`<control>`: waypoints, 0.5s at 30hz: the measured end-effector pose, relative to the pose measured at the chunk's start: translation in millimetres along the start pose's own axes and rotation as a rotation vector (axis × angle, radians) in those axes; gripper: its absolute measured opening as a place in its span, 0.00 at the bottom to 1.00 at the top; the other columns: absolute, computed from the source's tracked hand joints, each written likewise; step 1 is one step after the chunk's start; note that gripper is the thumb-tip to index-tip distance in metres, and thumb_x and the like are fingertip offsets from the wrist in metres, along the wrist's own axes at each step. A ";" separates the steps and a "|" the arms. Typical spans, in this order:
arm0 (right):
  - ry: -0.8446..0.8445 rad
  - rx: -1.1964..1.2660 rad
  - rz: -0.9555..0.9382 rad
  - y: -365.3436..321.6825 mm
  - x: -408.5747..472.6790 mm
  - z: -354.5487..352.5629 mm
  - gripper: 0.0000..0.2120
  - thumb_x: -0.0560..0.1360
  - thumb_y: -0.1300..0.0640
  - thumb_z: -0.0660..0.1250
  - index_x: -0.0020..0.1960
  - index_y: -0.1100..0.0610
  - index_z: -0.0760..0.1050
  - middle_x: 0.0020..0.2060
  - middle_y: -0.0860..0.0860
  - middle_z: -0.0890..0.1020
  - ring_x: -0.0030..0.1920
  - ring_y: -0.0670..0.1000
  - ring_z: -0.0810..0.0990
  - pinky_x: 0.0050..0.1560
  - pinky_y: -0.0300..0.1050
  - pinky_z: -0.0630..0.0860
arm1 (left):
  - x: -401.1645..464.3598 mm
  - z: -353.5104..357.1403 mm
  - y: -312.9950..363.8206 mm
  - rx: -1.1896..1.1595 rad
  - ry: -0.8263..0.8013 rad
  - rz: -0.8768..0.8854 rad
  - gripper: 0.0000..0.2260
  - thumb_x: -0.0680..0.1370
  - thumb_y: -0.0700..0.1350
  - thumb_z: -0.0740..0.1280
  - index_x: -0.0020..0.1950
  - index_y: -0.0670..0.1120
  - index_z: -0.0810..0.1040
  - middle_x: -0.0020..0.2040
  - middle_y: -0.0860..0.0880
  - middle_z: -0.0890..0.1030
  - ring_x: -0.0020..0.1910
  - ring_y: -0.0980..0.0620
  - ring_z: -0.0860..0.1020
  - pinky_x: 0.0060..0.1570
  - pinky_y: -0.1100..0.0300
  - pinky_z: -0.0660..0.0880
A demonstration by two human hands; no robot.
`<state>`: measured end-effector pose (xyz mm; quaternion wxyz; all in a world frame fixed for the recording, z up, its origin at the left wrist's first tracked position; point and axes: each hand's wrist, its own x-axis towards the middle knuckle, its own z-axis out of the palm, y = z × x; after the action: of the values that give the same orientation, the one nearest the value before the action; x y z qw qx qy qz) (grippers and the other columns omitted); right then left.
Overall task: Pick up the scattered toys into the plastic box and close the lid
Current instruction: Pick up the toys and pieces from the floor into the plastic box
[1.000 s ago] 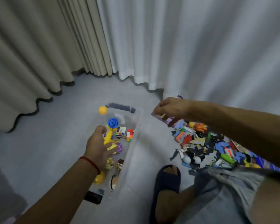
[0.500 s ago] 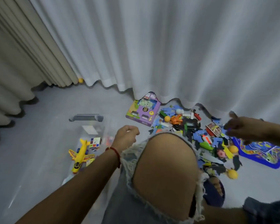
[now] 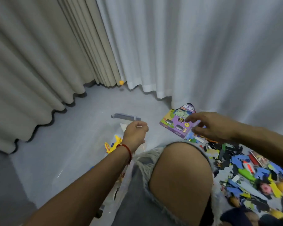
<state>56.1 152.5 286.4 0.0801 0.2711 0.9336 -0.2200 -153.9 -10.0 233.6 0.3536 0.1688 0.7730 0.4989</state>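
R hand [image 3: 214,126], fingers spread & holding nothing, hovers over purple box [image 3: 178,123] at frame center-right. L hand [image 3: 135,136] loosely curled, empty, above clear bin [image 3: 126,118] w/ yellow plane [image 3: 112,144].

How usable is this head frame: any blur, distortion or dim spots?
Head view: dim, flat indoor light; wide-angle bends the curtains; the toy pile at lower right is smeared by motion blur; the clear box hardly stands out from the grey floor; both hands are soft but readable.
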 end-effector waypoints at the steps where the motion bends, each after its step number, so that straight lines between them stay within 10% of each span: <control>1: 0.011 0.005 -0.022 -13.5 5.8 -2.1 0.19 0.79 0.51 0.64 0.70 0.48 0.71 0.64 0.50 0.77 0.52 0.48 0.81 0.56 0.46 0.76 | -0.1 -11.8 0.6 -0.013 0.024 0.009 0.05 0.76 0.39 0.65 0.43 0.48 0.79 0.43 0.46 0.77 0.40 0.47 0.74 0.39 0.53 0.77; 7: 0.043 -0.010 -0.044 -83.5 56.6 -11.1 0.20 0.80 0.53 0.64 0.71 0.49 0.70 0.66 0.52 0.77 0.53 0.51 0.82 0.56 0.44 0.73 | 7.2 -93.9 -7.0 0.064 0.145 0.090 0.10 0.67 0.49 0.65 0.46 0.51 0.80 0.45 0.51 0.81 0.45 0.47 0.79 0.50 0.46 0.80; 15: 0.012 -0.097 -0.052 -122.9 154.7 -1.9 0.19 0.80 0.51 0.63 0.71 0.47 0.70 0.67 0.53 0.76 0.59 0.54 0.79 0.63 0.49 0.74 | 83.3 -159.9 -37.8 0.424 0.217 0.176 0.13 0.75 0.45 0.68 0.60 0.49 0.79 0.63 0.48 0.78 0.62 0.48 0.75 0.56 0.63 0.67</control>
<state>-140.5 133.3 291.6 0.0819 0.2441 0.9503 -0.1748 -322.5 -79.9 208.7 0.1808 0.2512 0.8762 0.3696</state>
